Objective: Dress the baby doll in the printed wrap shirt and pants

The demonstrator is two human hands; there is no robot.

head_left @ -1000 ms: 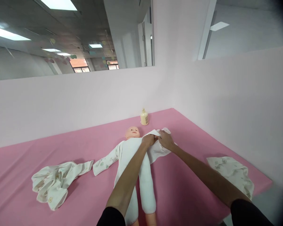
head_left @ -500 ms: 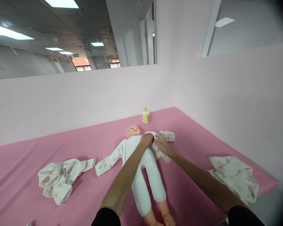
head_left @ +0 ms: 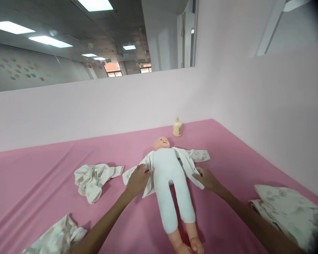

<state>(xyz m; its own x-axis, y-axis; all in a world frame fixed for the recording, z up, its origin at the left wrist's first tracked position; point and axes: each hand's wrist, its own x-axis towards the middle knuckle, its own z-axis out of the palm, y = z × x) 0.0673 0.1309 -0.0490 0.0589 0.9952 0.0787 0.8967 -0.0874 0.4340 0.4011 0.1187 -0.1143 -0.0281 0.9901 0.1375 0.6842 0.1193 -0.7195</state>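
A baby doll [head_left: 165, 165] with a soft white body lies face up, its head toward the wall. Both its arms are inside the sleeves of a white patterned baby shirt [head_left: 187, 163], which hangs unfastened with its front panels spread to either side. My left hand [head_left: 139, 179] has its fingers closed on the edge of the left panel, beside the doll's torso. On the other side, my right hand [head_left: 207, 178] pinches the lower edge of the right panel. The doll's bare feet point toward me.
A pump bottle [head_left: 177, 128] stands behind the doll's head on the pink padded surface [head_left: 55, 169]. Crumpled baby clothing [head_left: 95, 180] lies at left, another printed cloth [head_left: 58, 235] nearer me, and a folded cloth [head_left: 288, 208] at right. White walls [head_left: 108, 106] border the back and right.
My hands, together at the doll's right-side chest before, have moved apart, and the shirt's panels are now spread open. The view has shifted left, bringing the near-left cloth further into sight.
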